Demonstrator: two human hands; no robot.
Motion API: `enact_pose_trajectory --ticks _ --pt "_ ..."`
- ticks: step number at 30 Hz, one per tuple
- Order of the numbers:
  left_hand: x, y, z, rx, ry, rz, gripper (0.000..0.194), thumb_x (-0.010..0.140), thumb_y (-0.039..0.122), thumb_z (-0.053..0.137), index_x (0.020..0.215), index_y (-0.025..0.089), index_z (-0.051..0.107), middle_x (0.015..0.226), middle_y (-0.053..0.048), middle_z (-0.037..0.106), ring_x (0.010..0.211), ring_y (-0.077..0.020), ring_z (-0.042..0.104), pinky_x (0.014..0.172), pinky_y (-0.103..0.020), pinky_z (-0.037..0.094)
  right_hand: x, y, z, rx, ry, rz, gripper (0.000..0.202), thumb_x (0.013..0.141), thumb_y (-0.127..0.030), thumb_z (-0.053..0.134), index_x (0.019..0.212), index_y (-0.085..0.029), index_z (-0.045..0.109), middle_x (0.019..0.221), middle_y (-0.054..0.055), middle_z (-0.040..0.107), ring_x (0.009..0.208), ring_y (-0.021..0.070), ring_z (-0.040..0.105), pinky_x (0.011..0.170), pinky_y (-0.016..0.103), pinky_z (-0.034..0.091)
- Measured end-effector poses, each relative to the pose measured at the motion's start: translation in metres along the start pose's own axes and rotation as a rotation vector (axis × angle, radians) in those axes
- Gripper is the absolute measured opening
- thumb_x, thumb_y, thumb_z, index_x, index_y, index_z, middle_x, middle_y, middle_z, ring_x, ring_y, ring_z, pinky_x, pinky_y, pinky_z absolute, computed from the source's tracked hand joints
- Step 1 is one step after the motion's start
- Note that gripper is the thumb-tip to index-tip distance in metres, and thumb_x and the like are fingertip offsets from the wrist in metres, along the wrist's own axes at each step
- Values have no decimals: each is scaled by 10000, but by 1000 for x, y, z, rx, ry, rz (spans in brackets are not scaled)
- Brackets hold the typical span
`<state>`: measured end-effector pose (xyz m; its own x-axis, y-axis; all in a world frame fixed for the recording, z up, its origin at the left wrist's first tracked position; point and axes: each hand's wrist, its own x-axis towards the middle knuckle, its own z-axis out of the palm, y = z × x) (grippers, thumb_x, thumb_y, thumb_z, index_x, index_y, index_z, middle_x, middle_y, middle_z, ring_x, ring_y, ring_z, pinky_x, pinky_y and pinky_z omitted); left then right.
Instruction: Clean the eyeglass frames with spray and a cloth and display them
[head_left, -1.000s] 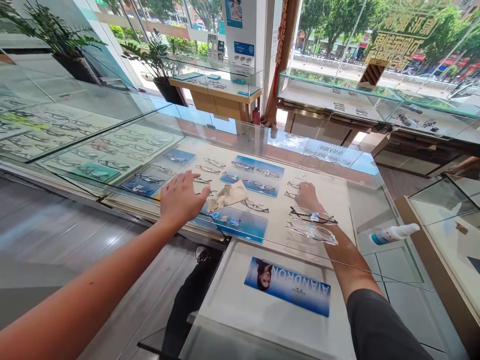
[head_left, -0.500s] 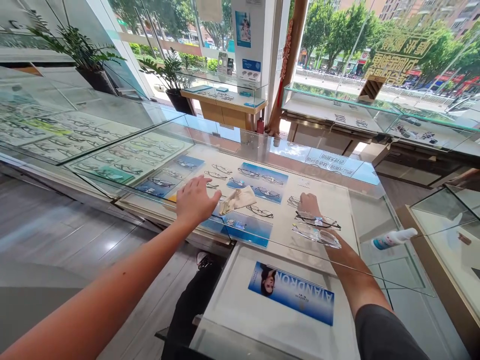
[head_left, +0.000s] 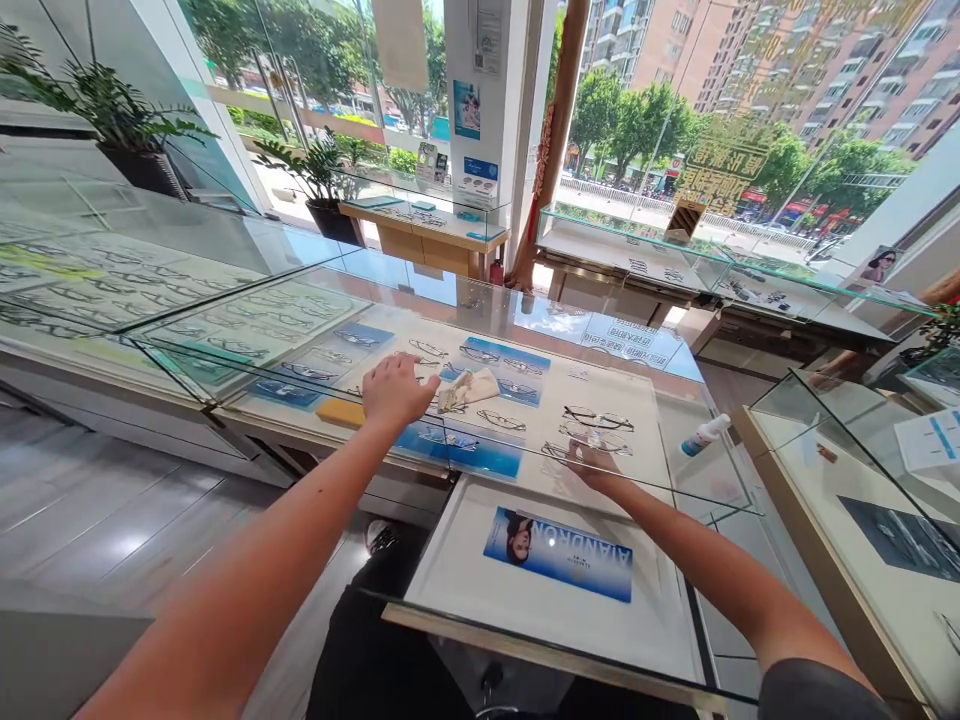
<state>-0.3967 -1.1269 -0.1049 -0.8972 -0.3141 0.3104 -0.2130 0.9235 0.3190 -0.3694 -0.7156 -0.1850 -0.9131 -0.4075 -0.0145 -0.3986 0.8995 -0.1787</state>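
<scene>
Writing first. Blue card (head_left: pixel 559 555) in the white drawer (head_left: pixel 454 565): large letters read "AIANDRON", upside down from where the person sits. Smaller print beneath is not legible to me. Gold Chinese lettering (head_left: pixel 721 170) on the window: strokes visible, wording not made out. Black Chinese characters (head_left: pixel 637 342) at the counter's far edge: likewise too small to read. White spray bottle (head_left: pixel 703 436), teal label, text unreadable; it lies tilted near the right end of the display counter (head_left: pixel 409 290).

Left hand (head_left: pixel 397 388): palm down over the counter glass, fingers extended, thumb spread away from them, nothing in its grasp. Thumb tip just beside a crumpled beige cloth (head_left: pixel 471 390); contact between them cannot be settled.

Right hand (head_left: pixel 589 462): seen below the glass, fingers bent, fingertips at a pair of thin-rimmed eyeglasses (head_left: pixel 553 452) on the pale case floor, left of the hand. Whether the fingers are pinching the frame or merely touching it, I cannot tell.

Just beyond the right hand: clear-framed eyeglasses (head_left: pixel 596 440), partly overlapping it in view, and behind these, dark-rimmed eyeglasses (head_left: pixel 598 418). Between the two hands, a further dark wire-framed pair (head_left: pixel 501 419).
</scene>
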Motion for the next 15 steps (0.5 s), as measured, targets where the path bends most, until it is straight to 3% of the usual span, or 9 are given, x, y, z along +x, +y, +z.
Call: enact_pose_trajectory --ticks 3,7,10,13,15 --pt "1 1 -1 -2 -10 8 633 990 507 500 1490 149 652 1651 -213 596 1563 -400 494 1281 -546 374 -31 -16 -2 95 -121 -70 98 925 -126 715 977 -203 685 1043 67 747 1061 242 654 956 347 471" --pt "2 1 -4 -10 -63 22 706 994 538 459 1539 121 628 1708 -227 535 1602 -416 450 1299 -562 363 -80 -39 -21 200 -246 -156 149 860 -156 777 937 -219 666 994 33 723 995 225 634 874 302 426" --pt "3 2 -5 -1 -84 25 735 997 533 435 1571 107 605 1732 -231 506 1618 -415 430 1323 -552 336 -112 -59 -62 320 -297 -260 175 851 -157 780 942 -228 650 1009 29 693 995 220 616 855 296 424" --pt "3 3 -4 13 -86 35 744 1001 525 422 1581 94 597 1730 -240 506 1619 -411 428 1323 -555 334 -124 -71 -122 372 -199 -363 173 862 -131 743 900 -229 606 973 22 664 988 218 601 913 323 441" --pt "3 3 -3 14 -81 34 744 1000 523 422 1580 92 599 1730 -244 505 1622 -410 426 1319 -557 338 -117 -71 -161 375 -66 -363 140 894 -144 702 897 -229 591 967 20 664 952 210 596 915 334 443"
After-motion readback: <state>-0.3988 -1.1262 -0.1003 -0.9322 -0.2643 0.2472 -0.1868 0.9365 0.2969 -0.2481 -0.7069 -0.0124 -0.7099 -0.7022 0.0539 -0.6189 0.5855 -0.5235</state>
